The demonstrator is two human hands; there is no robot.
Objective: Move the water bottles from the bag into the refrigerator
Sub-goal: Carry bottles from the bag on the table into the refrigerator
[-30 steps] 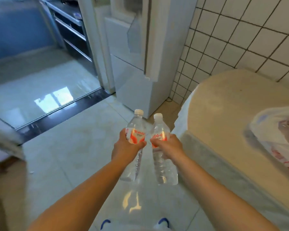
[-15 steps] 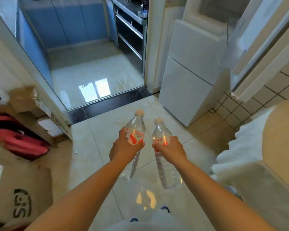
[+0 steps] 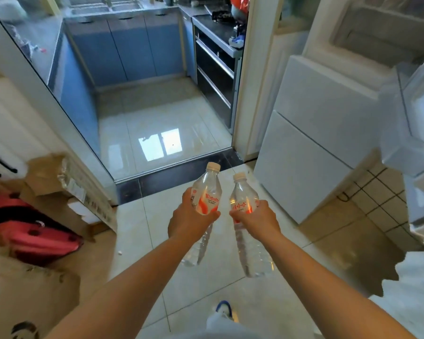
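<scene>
My left hand (image 3: pixel 189 220) grips a clear water bottle (image 3: pixel 207 194) with a red-and-white label and a pale cap. My right hand (image 3: pixel 258 222) holds a second, similar water bottle (image 3: pixel 245 199) beside it. Both bottles are upright, slightly tilted, held out over the floor in front of me. The white refrigerator (image 3: pixel 313 143) stands ahead to the right, its lower doors closed. Its upper door (image 3: pixel 416 113) hangs open at the right edge, and the upper compartment is partly visible. The bag is out of view.
A kitchen doorway with a dark threshold (image 3: pixel 171 177) lies straight ahead, blue cabinets (image 3: pixel 127 50) beyond. Cardboard boxes (image 3: pixel 49 177) and a red item (image 3: pixel 34 238) crowd the left floor. A white cloth edge (image 3: pixel 416 289) of the table juts in at lower right. My shoe (image 3: pixel 223 308) shows below.
My view has swung left and forward: the table and bag dropped out of sight, the refrigerator moved to the right and closer. Both hands keep the same hold on the bottles.
</scene>
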